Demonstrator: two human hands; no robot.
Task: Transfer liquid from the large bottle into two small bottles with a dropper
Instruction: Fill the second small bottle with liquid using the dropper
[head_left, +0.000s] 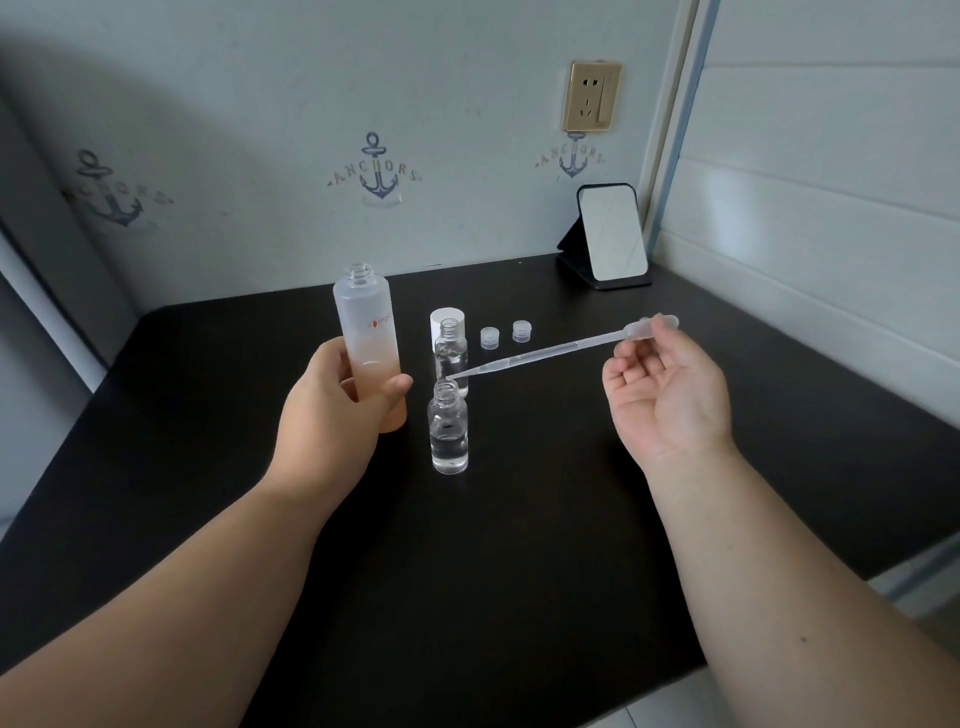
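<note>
Our left hand (332, 410) was wrapped around the uncapped large bottle (370, 348), upright on the table (208, 467). Our right hand (670, 384), palm up and mostly open, pinched the dropper (545, 351) bulb, its tip over the nearer small bottle (448, 434) between our hands; the farther small bottle (451, 353) stood just behind it.

I see the large bottle (370, 343), frosted, peach-tinted low down, uncapped and upright, toward the table's (208, 467) back left. The near small bottle (449, 434) stands open, partly filled with clear liquid, near the table's middle; the far small bottle (451, 358) stands just behind it. The clear dropper (550, 349) slants, tip just above the near bottle's mouth.
</note>
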